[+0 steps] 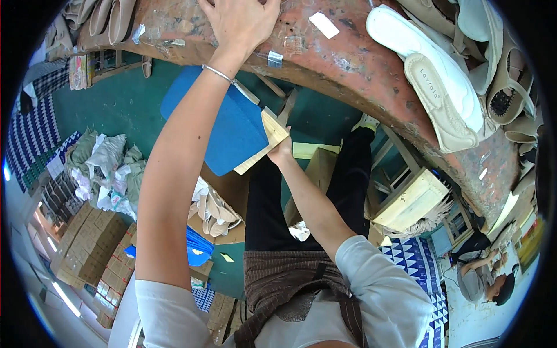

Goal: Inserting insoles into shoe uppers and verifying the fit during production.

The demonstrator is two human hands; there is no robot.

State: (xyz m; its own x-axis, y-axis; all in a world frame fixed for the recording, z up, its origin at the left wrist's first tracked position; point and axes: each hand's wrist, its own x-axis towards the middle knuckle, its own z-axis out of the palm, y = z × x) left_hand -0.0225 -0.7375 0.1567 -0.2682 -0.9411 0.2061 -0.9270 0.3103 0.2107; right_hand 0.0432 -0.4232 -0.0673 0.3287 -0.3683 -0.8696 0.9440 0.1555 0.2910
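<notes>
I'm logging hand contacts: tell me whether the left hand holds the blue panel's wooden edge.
No, the left hand is over the worn red workbench; the right hand is at that wooden edge.

At top centre, right of the left hand [243, 22], the bench [331, 53] is leaving passing room; shoes [120, 22] are blocking the upper left, soles [432, 98] the upper right, a blue panel [235, 124] left of centre.

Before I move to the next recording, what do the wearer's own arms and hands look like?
Both the left hand and the right hand are without gloves, and the forearms are uncovered. A thin silver-coloured bangle circles the left wrist. The short sleeves are pale, whitish grey.
</notes>
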